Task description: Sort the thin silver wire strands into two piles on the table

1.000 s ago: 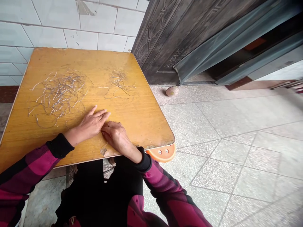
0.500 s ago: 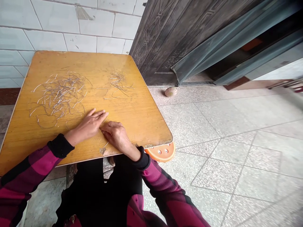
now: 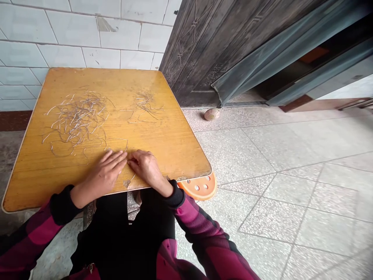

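My right hand (image 3: pixel 146 166) is closed in a pinch on a thin wire (image 3: pixel 127 144) near the front of the wooden table (image 3: pixel 177 144). One bent end of the wire rises beyond my fingertips, and a short length shows below the hand. Beside it, my left hand (image 3: pixel 107 171) rests on the table with its fingers stretched out, fingertips close to the wire; its thumb is hidden. A tangled heap of thin wires (image 3: pixel 83 116) lies on the left of the tabletop. Toward the back right sits a smaller bunch of wires (image 3: pixel 145 102).
An orange stool (image 3: pixel 201 188) with holes in its seat stands partly under the table's right front corner. A tiled wall (image 3: pixel 101 31) and a dark carved door (image 3: pixel 201 46) border the far side. One round object (image 3: pixel 211 114) lies on the floor by the door.
My left hand has drawn back toward me and flattened lower on the table. The wire's bent far end now shows past it. My right hand keeps its pinch, and the view has shifted slightly.
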The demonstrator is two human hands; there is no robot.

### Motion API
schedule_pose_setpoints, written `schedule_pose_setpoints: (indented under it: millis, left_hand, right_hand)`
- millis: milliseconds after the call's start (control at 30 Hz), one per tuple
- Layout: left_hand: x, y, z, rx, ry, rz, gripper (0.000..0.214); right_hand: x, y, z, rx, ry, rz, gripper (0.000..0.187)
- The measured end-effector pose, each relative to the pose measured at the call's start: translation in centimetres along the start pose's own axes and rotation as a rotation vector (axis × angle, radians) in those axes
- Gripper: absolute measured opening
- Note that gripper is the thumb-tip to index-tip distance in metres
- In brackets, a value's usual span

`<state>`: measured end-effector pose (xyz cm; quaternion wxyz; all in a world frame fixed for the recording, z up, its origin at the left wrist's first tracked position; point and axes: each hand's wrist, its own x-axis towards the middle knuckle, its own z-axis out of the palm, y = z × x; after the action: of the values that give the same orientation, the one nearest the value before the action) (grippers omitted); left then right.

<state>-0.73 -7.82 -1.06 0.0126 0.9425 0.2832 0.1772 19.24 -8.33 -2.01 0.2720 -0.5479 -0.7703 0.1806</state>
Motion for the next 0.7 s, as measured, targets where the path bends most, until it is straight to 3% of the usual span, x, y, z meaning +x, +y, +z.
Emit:
schedule_pose_setpoints:
  millis: [200, 433, 700]
  left_hand:
    - [-1.4, 0.6, 1.2, 0.056, -0.032, 0.012, 0.044]
    - [-1.4, -0.1, 1.1, -0.019, -0.07, 0.007, 0.042]
    - [-1.3, -0.2, 1.2, -0.012, -0.048, 0.024, 0.04]
  right_hand:
    - [0.1, -0.2, -0.3, 0.007, -0.05, 0.021, 0.009]
    - [0.4, -0.6, -2.3, -0.257, -0.237, -0.049, 0.008]
    - [1.5, 0.5, -3.3, -0.447, -0.321, -0.313, 0.017]
